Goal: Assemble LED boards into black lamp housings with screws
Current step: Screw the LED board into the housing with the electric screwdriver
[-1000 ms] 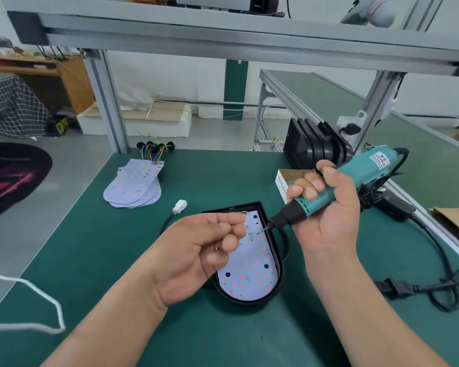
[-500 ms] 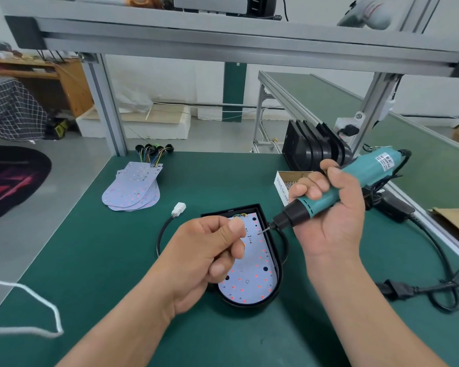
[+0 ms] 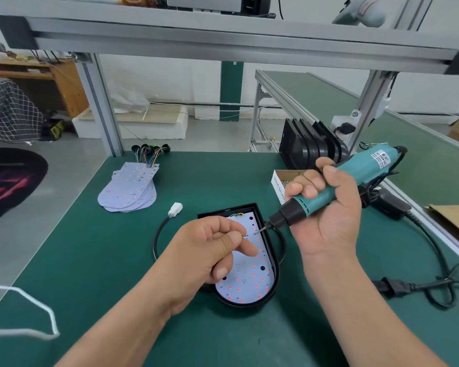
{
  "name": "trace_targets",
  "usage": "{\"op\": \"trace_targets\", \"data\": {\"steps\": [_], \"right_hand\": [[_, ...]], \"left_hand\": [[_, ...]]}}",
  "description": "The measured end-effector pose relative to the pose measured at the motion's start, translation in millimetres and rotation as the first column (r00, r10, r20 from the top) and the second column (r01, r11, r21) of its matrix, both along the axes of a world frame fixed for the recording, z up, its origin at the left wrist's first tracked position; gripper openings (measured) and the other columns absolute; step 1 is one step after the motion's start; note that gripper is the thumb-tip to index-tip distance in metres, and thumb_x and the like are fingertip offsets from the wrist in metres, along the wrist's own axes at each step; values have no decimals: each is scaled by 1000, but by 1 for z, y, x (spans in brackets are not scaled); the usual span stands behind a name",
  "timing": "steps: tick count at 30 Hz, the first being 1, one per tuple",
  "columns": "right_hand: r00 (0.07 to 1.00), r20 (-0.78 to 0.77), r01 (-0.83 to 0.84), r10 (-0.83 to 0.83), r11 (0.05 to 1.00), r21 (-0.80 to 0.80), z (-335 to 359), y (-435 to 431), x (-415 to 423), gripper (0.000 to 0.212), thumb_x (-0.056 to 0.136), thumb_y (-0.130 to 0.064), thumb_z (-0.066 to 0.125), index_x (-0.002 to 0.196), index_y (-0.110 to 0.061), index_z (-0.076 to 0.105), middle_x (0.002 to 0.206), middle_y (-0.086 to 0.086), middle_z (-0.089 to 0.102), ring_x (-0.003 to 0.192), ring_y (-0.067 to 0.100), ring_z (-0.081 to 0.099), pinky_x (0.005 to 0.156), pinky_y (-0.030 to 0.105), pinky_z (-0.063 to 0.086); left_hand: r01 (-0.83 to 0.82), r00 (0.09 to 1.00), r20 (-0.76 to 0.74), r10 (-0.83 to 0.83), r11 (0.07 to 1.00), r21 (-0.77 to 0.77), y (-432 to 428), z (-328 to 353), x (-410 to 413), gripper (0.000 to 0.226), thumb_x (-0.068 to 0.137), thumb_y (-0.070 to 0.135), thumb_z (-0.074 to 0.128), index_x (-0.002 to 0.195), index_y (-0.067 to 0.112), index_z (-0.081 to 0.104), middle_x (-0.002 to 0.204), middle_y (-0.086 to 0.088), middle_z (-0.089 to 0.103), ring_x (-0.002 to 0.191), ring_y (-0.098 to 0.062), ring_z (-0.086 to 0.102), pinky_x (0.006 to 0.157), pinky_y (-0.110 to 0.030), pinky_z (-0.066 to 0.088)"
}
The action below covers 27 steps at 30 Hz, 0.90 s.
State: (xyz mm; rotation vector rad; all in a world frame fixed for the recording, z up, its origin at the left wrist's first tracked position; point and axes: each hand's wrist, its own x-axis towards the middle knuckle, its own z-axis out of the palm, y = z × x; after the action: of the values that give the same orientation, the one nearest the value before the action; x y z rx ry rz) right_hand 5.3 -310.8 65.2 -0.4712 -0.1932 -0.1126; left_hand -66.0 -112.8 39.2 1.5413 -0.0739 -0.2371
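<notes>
Hands meet over a black lamp housing (image 3: 274, 266) that lies flat on the green bench (image 3: 90, 260), near its middle. An LED board (image 3: 247, 280) dotted with red points sits inside the housing. The left hand (image 3: 210, 250) hovers above the board's upper half with its fingers curled. Its thumb and forefinger pinch what looks like a tiny screw (image 3: 243, 236), too small to make out clearly. The right hand (image 3: 326, 207) grips a teal electric screwdriver (image 3: 355, 178), fingers wrapped round the barrel. The tool is tilted down to the left, and its bit tip is just beside the left fingertips, above the housing's right rim.

A black cable (image 3: 156, 239) loops from the housing to a white connector (image 3: 176, 208) on the bench. A fanned stack of LED boards (image 3: 129, 189) with coloured wires lies at the far left. An open screw box (image 3: 278, 181) sits behind the right hand, with a row of black housings (image 3: 310, 144) standing on edge beyond it. The screwdriver's power cord (image 3: 435, 260) trails along the right side.
</notes>
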Motion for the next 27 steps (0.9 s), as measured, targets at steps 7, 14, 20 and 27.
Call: {"op": "trace_targets", "data": {"steps": [7, 14, 20, 27], "right_hand": [[1000, 5, -9, 9, 1000, 3, 1, 1, -1, 9, 95, -11, 54, 96, -16, 62, 67, -5, 42, 55, 11, 44, 61, 27, 50], [1000, 29, -11, 10, 1000, 12, 4, 5, -5, 8, 95, -12, 55, 96, -16, 62, 67, -5, 42, 55, 11, 43, 61, 27, 50], [998, 54, -20, 19, 1000, 4, 5, 5, -8, 9, 97, -13, 53, 97, -16, 62, 67, -5, 42, 56, 11, 43, 62, 27, 49], [998, 62, -14, 16, 999, -40, 3, 8, -9, 10, 96, -12, 55, 96, -15, 64, 66, -4, 42, 54, 11, 43, 62, 28, 50]], "left_hand": [[20, 999, -37, -20, 1000, 14, 2, 1, -1, 32, 90, 30, 60, 114, 10, 61, 81, -16, 78, 64, -22, 49, 48, -19, 34], [5, 998, -65, -17, 985, -172, 0, 0, 0, 15, 81, 21, 80, 94, 15, 80, 91, -11, 75, 45, -10, 36, 46, -18, 30], [-9, 993, -114, -16, 976, -217, 1, -1, 0, 20, 77, 14, 82, 96, 12, 81, 107, -20, 79, 42, -7, 38, 45, -18, 31], [-21, 992, -125, -5, 977, -212, 0, -2, 1, 20, 77, 15, 81, 97, 12, 81, 108, -21, 79, 41, -7, 36, 44, -16, 31]]}}
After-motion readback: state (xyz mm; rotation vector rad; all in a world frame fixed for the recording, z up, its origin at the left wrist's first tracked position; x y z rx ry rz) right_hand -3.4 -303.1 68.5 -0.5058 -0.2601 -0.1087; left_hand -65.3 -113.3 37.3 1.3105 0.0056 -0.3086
